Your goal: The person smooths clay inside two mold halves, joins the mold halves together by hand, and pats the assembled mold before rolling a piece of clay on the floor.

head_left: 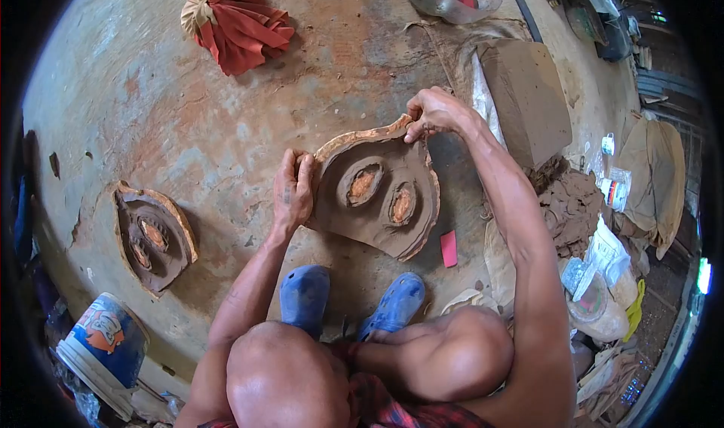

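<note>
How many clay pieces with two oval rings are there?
2: the held piece, between the left hand and right hand, and another piece on the floor further left.

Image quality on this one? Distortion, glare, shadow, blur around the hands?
Head view: strong fisheye, black surround, curved edges; head view: small blown-out glare at the right edge, sheen on the left knee; head view: soft shadow right of the smaller clay piece; head view: left hand, right hand and larger clay piece look fairly sharp, no obvious motion blur.
</note>
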Action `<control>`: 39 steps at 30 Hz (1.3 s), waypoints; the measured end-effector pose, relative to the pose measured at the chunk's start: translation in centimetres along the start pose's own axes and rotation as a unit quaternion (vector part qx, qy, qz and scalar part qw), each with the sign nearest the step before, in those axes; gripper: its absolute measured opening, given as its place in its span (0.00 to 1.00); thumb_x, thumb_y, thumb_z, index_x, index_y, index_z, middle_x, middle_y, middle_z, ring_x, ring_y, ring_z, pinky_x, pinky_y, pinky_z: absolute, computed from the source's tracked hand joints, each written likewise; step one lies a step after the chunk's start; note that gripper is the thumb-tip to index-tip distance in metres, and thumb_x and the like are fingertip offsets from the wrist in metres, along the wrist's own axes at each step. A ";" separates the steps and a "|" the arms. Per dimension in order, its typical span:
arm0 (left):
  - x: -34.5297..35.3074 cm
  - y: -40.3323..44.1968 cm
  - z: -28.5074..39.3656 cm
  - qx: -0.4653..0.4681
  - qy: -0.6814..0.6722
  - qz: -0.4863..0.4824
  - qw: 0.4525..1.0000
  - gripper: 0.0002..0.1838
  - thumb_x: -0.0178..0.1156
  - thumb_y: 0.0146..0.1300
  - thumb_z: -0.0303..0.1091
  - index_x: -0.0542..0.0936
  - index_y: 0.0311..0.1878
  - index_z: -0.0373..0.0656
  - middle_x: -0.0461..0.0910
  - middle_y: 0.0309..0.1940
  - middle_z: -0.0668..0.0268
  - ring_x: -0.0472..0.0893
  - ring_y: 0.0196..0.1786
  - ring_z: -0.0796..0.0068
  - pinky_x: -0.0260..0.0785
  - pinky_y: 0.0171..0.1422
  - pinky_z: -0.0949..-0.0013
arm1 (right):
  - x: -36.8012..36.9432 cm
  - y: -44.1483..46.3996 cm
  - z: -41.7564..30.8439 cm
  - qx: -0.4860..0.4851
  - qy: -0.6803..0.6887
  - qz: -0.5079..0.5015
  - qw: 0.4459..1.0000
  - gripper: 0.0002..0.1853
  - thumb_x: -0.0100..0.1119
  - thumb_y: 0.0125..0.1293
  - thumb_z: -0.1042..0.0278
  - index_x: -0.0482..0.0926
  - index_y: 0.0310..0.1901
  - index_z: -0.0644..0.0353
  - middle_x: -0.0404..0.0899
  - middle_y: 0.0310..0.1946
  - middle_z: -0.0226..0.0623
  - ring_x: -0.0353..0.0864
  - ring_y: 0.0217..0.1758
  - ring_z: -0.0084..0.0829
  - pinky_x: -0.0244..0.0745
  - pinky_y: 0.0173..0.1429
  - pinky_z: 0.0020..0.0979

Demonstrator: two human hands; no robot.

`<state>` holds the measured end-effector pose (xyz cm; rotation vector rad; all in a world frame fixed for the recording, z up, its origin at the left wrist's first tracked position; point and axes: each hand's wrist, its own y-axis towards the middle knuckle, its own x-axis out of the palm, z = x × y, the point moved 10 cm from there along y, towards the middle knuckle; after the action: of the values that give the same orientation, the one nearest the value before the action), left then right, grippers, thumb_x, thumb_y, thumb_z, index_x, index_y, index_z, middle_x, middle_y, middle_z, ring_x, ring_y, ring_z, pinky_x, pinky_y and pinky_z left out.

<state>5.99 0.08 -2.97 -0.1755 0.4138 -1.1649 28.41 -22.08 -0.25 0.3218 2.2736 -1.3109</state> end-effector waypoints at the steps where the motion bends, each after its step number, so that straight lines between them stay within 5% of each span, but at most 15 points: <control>1: 0.1 -0.1 -0.3 -0.004 -0.008 -0.007 1.000 0.15 0.55 0.82 0.41 0.77 0.48 0.36 0.85 0.36 0.59 0.82 0.41 0.71 0.75 0.50 0.63 | 0.4 -0.1 0.3 0.001 0.002 0.003 1.000 0.23 0.89 0.45 0.55 0.88 0.35 0.63 0.85 0.24 0.41 0.85 0.31 0.34 0.74 0.35 0.42; 5: 0.0 -0.2 0.1 0.022 -0.020 0.002 1.000 0.15 0.55 0.82 0.41 0.77 0.48 0.36 0.85 0.36 0.58 0.82 0.41 0.71 0.75 0.49 0.63 | -0.2 0.4 0.0 -0.032 -0.014 0.014 0.999 0.25 0.89 0.44 0.54 0.88 0.36 0.63 0.86 0.25 0.38 0.85 0.29 0.30 0.78 0.34 0.38; 8: -0.1 0.0 0.8 0.037 -0.020 0.013 0.999 0.15 0.55 0.82 0.40 0.77 0.48 0.36 0.86 0.36 0.58 0.82 0.41 0.71 0.75 0.49 0.63 | 0.5 0.7 0.8 0.046 -0.001 -0.061 0.997 0.25 0.88 0.48 0.52 0.89 0.41 0.60 0.87 0.27 0.33 0.87 0.30 0.24 0.84 0.34 0.29; 16: 0.1 0.2 0.1 0.020 -0.004 0.008 1.000 0.15 0.55 0.82 0.42 0.77 0.47 0.36 0.86 0.36 0.57 0.84 0.42 0.68 0.75 0.50 0.62 | 0.0 0.2 0.5 0.023 0.010 -0.050 0.998 0.17 0.85 0.53 0.61 0.91 0.40 0.62 0.90 0.28 0.33 0.87 0.29 0.23 0.82 0.33 0.29; 28: -0.1 0.5 -0.5 0.034 0.001 0.016 0.999 0.15 0.56 0.81 0.41 0.79 0.47 0.36 0.86 0.36 0.57 0.84 0.41 0.67 0.75 0.50 0.61 | 0.6 0.8 0.2 0.003 0.017 -0.061 0.998 0.17 0.85 0.54 0.60 0.91 0.39 0.62 0.90 0.28 0.34 0.88 0.28 0.22 0.84 0.33 0.29; 34: -0.1 0.5 -0.4 0.024 -0.003 0.020 1.000 0.16 0.56 0.81 0.42 0.79 0.47 0.35 0.86 0.36 0.56 0.83 0.40 0.69 0.75 0.49 0.62 | -0.4 -1.2 -2.6 -0.005 -0.171 0.020 0.985 0.28 0.87 0.47 0.49 0.88 0.35 0.69 0.85 0.24 0.43 0.86 0.27 0.34 0.77 0.32 0.40; 39: 0.1 0.5 -0.7 0.022 -0.009 0.013 1.000 0.16 0.57 0.81 0.42 0.79 0.46 0.35 0.86 0.35 0.57 0.82 0.40 0.70 0.75 0.48 0.63 | 0.2 -0.8 -1.7 0.031 -0.141 -0.019 0.989 0.32 0.88 0.43 0.45 0.88 0.35 0.69 0.88 0.30 0.51 0.89 0.35 0.47 0.81 0.39 0.47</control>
<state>6.13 0.23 -3.83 -0.1409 0.3729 -1.1447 27.40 -21.01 0.91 0.1045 2.0152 -1.3546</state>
